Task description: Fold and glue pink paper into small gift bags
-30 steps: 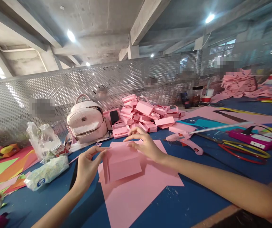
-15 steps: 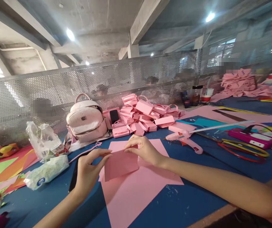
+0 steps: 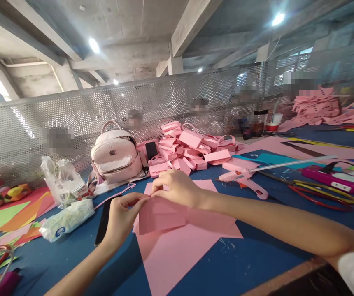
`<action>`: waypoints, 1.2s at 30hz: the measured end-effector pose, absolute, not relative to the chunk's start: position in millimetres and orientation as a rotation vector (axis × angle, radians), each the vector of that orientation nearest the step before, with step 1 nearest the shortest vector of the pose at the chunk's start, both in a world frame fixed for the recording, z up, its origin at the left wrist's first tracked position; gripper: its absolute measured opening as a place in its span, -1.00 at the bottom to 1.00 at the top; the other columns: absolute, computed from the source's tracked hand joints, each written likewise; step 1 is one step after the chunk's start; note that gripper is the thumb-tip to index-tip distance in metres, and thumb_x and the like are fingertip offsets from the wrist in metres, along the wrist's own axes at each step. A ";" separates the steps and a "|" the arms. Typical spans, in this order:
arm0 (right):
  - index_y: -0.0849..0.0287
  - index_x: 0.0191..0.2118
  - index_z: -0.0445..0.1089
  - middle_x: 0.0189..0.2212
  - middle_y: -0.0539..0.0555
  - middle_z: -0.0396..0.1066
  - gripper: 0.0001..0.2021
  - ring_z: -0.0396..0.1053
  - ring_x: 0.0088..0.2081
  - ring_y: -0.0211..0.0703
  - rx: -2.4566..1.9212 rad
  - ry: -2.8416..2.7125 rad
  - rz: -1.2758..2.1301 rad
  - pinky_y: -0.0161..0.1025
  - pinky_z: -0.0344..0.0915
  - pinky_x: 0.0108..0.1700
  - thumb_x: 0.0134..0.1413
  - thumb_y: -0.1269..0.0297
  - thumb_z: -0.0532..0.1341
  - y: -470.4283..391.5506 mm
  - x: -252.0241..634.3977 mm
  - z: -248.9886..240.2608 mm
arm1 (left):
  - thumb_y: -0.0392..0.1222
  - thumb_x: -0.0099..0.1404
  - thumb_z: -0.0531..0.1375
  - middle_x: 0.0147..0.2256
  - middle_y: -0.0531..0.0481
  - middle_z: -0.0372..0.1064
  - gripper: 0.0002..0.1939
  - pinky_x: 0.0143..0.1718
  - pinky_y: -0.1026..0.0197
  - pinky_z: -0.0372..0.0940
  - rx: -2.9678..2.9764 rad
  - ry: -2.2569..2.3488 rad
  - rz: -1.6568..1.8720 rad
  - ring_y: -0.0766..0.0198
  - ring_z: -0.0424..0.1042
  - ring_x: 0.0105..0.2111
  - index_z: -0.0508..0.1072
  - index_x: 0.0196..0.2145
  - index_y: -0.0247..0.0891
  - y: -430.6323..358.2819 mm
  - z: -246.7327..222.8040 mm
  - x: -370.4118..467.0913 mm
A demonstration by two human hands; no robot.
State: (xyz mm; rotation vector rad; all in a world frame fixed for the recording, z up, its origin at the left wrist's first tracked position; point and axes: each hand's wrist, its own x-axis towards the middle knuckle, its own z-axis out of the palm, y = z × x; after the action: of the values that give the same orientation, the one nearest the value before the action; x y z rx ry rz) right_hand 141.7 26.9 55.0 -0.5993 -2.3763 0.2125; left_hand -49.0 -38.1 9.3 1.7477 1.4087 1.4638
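Note:
Both hands hold a small folded pink paper piece (image 3: pixel 161 216) by its upper edge. My left hand (image 3: pixel 124 216) pinches its upper left corner between thumb and fingers. Beside it, my right hand (image 3: pixel 175 187) is closed on the same top edge, fingertips close to those of my left hand. Beneath the piece, larger pink sheets (image 3: pixel 177 255) lie on the blue table (image 3: pixel 220 271). A pink glue gun (image 3: pixel 241 179) with a long clear stick rests to the right.
Behind the hands are a pile of pink paper boxes (image 3: pixel 192 148) and a pale backpack (image 3: pixel 117 156). A tissue pack (image 3: pixel 67 220) lies left; scissors (image 3: pixel 322 193) and a purple power strip (image 3: pixel 337 179) lie right. People show dimly behind the perforated screen (image 3: pixel 161 98).
My right hand has moved left along the top edge of the paper, close to my left hand. The view has shifted slightly.

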 end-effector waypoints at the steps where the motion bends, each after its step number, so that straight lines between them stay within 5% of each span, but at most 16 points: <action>1: 0.11 -0.44 0.58 -0.48 -0.04 0.54 -0.92 0.41 -0.38 -0.21 -0.634 -2.385 0.244 -0.28 0.17 -0.28 0.06 0.38 0.40 26.6 140.0 57.6 | -0.04 0.18 0.32 -0.35 -0.07 0.62 -0.78 -0.31 0.25 0.36 1.729 1.397 1.460 0.13 0.54 -0.33 0.67 -0.36 -0.24 -36.2 9.1 -49.7; 8: 0.14 -0.38 0.57 -0.38 -0.02 0.56 -0.95 0.42 -0.31 -0.20 -0.739 -2.290 0.590 -0.29 0.18 -0.24 0.06 0.41 0.35 38.8 152.7 60.2 | -0.02 0.16 0.33 -0.34 -0.08 0.62 -0.75 -0.31 0.28 0.34 1.632 1.362 1.526 0.15 0.52 -0.32 0.66 -0.38 -0.28 -24.7 11.8 -58.2; 16: 0.18 -0.46 0.53 -0.51 -0.01 0.51 -0.86 0.37 -0.42 -0.20 -0.720 -2.297 0.778 -0.28 0.21 -0.32 0.05 0.26 0.34 51.5 173.1 53.8 | -0.03 0.10 0.37 -0.41 -0.07 0.60 -0.76 -0.36 0.30 0.32 1.552 1.366 1.578 0.19 0.49 -0.38 0.65 -0.44 -0.28 -26.6 10.6 -54.8; 30: 0.18 -0.40 0.49 -0.44 0.00 0.49 -0.86 0.38 -0.34 -0.18 -0.711 -2.245 0.721 -0.26 0.24 -0.23 0.12 0.27 0.26 56.3 188.5 53.1 | 0.01 0.09 0.39 -0.48 -0.03 0.53 -0.70 -0.44 0.34 0.28 1.418 1.369 1.633 0.29 0.41 -0.46 0.63 -0.42 -0.32 -21.8 5.1 -58.8; 36: 0.18 -0.43 0.47 -0.44 0.01 0.50 -0.87 0.39 -0.36 -0.18 -0.728 -2.152 0.719 -0.25 0.26 -0.24 0.11 0.30 0.26 56.4 198.1 50.3 | 0.07 0.04 0.42 -0.39 -0.09 0.56 -0.62 -0.29 0.23 0.40 1.376 1.303 1.505 0.19 0.49 -0.38 0.63 -0.34 -0.32 -18.1 0.7 -57.9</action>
State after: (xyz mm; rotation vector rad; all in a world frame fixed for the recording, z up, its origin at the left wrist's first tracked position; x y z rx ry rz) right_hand 198.1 56.4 50.3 -0.7281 -2.1519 0.7190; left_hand -57.9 -18.1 0.7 1.3762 1.3026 1.5046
